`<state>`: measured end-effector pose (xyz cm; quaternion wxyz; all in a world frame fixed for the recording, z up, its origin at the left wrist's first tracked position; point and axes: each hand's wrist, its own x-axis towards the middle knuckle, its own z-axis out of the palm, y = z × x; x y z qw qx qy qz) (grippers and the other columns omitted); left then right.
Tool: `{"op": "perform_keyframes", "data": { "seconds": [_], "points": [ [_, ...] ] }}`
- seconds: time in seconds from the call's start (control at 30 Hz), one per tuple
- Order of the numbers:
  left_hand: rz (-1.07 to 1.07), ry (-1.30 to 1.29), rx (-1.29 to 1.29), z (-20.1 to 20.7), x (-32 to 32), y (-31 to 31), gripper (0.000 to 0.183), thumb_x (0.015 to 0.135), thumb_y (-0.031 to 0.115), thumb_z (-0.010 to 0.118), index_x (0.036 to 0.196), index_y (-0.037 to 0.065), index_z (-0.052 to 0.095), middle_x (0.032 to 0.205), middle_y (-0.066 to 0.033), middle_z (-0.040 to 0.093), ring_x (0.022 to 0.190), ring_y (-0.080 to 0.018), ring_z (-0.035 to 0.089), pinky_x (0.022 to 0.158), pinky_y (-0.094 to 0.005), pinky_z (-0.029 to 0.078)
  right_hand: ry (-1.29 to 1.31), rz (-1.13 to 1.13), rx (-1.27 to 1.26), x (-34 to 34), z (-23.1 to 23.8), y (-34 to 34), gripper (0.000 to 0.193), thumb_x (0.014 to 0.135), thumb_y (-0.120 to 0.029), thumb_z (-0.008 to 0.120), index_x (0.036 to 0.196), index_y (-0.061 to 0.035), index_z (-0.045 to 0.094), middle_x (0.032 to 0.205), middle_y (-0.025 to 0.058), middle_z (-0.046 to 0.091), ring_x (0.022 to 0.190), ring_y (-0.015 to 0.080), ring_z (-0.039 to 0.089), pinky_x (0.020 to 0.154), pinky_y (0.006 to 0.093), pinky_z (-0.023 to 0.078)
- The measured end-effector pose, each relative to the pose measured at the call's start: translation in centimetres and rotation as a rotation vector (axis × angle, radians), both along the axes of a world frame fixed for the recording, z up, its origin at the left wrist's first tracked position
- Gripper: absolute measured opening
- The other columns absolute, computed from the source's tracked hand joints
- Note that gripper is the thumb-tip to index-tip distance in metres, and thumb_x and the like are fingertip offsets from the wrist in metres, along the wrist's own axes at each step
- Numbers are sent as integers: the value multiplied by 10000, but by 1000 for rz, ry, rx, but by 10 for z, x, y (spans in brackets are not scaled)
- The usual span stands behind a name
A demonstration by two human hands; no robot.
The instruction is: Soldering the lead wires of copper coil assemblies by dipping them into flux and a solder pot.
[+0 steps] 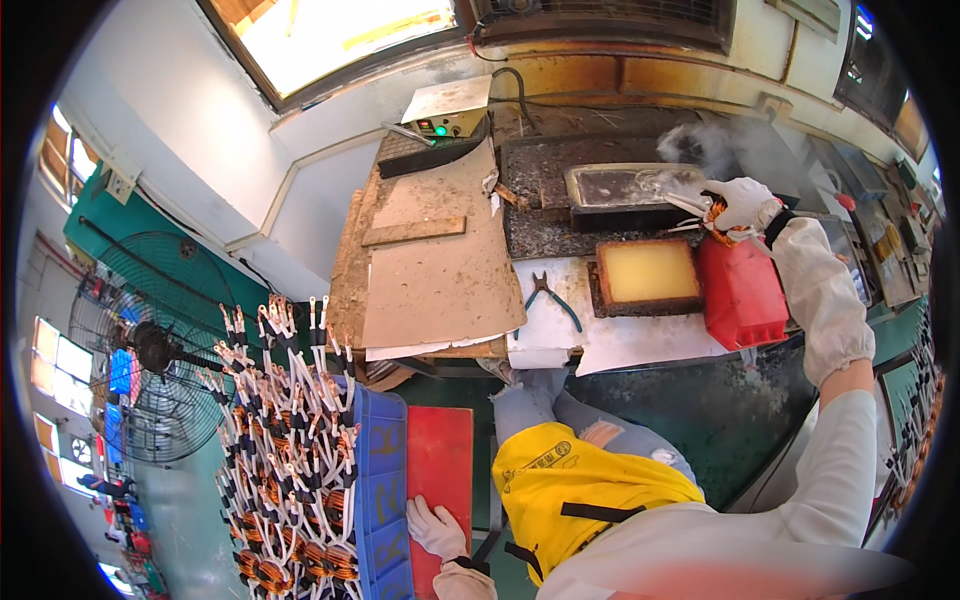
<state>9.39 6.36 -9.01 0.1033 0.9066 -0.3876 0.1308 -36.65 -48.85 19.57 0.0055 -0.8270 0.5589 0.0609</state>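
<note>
My right hand (pixel 744 206), in a white glove, is closed around a copper wire coil (pixel 716 212) with white leads. The tips of its leads (pixel 686 206) reach to the right end of a rectangular pot of silvery molten metal (pixel 625 184), and smoke (pixel 708 148) rises there. Whether the tips dip into the metal is hard to tell. My left hand (pixel 436 527), also gloved, lies with its fingers stretched out on a red board (pixel 440 450). Beside it stands a blue crate (pixel 382 500) with many similar copper coils (pixel 290 480), their leads pointing up.
In front of the pot sits a rusty-edged tray of yellowish material (pixel 650 272), next to a red plastic bin (pixel 745 295). Pliers (pixel 543 300) lie on white paper. Further left are a wooden strip (pixel 414 231) and a soldering station (pixel 445 122). A large fan (pixel 155 345) stands left.
</note>
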Motion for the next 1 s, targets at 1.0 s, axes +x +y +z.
{"op": "perform_keyframes", "data": {
  "seconds": [1.0],
  "points": [
    [8,18,-4,2,-2,-1,423,910,223,517,1302,64,511,1348,-164,505,1225,-378,479,1024,-505,377,14,-8,30,4,5,3,693,604,-344,754,1249,-162,579,1004,160,692,929,381,650,799,452,520]
  ]
}}
